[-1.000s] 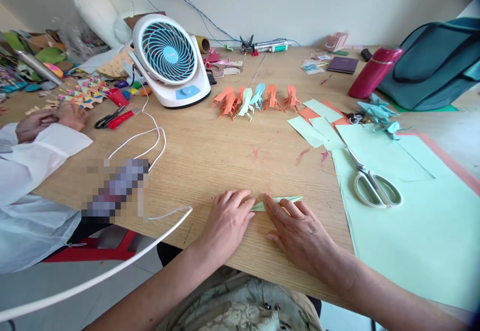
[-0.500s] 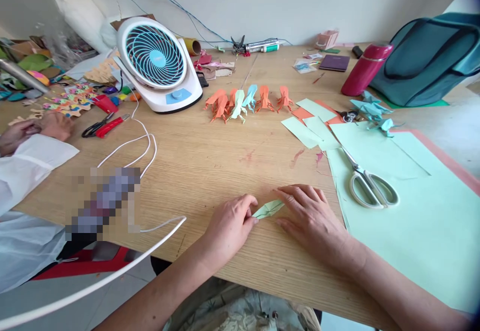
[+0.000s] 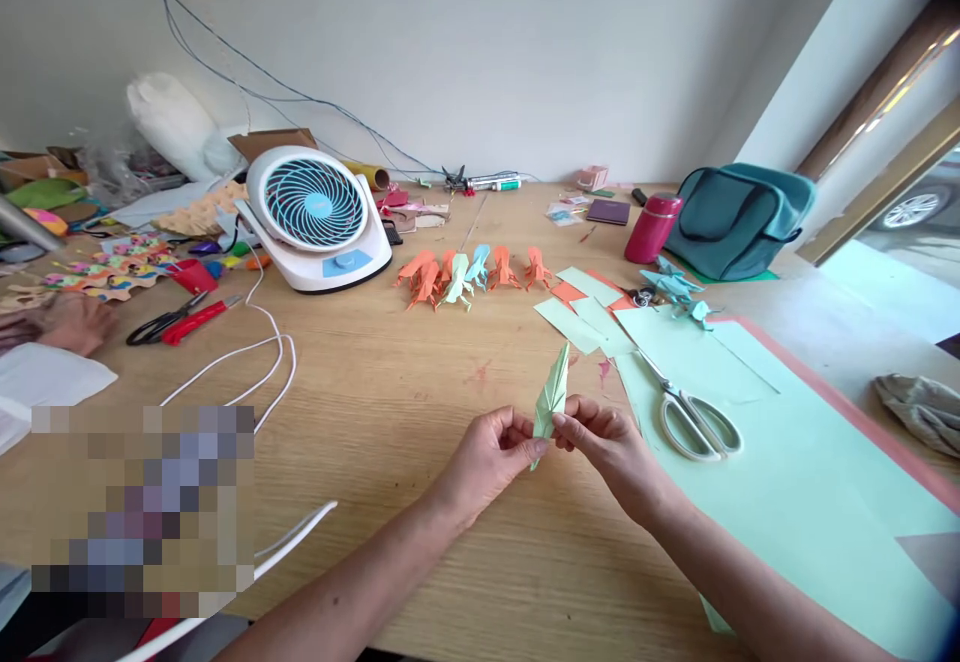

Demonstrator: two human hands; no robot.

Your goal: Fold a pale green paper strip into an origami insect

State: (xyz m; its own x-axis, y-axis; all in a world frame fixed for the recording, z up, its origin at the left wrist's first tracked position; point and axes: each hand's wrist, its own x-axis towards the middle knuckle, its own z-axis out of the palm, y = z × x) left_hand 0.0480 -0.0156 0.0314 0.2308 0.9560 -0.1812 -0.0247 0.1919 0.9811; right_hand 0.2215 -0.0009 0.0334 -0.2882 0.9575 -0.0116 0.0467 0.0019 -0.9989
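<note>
A narrow piece of folded light green paper (image 3: pixel 553 389) stands nearly upright above the table, creased along its length. My left hand (image 3: pixel 495 457) pinches its lower end between thumb and fingers. From the other side, my right hand (image 3: pixel 602 442) grips the paper's edge a little higher, thumb toward me. Beyond the hands stands a row of folded paper figures, several orange (image 3: pixel 504 269), one pale green (image 3: pixel 457 282) and one blue (image 3: pixel 478 266). Scissors with white handles (image 3: pixel 699 424) lie to the right of my right hand, on large pale green sheets (image 3: pixel 810 502).
Cut green and orange paper pieces (image 3: pixel 574 325) lie past my right hand, near blue paper figures (image 3: pixel 671 284). A pink bottle (image 3: pixel 652 229) and a teal bag (image 3: pixel 739 227) stand behind. At left are a fan (image 3: pixel 319 217), red-handled cutters (image 3: pixel 199 322), white cables (image 3: pixel 281 342) and another person's hand (image 3: pixel 79 322).
The folded paper has been lifted from lying on the table to nearly upright. My right hand has gone from lying flat over its end to pinching it. The view has tilted up and turned right.
</note>
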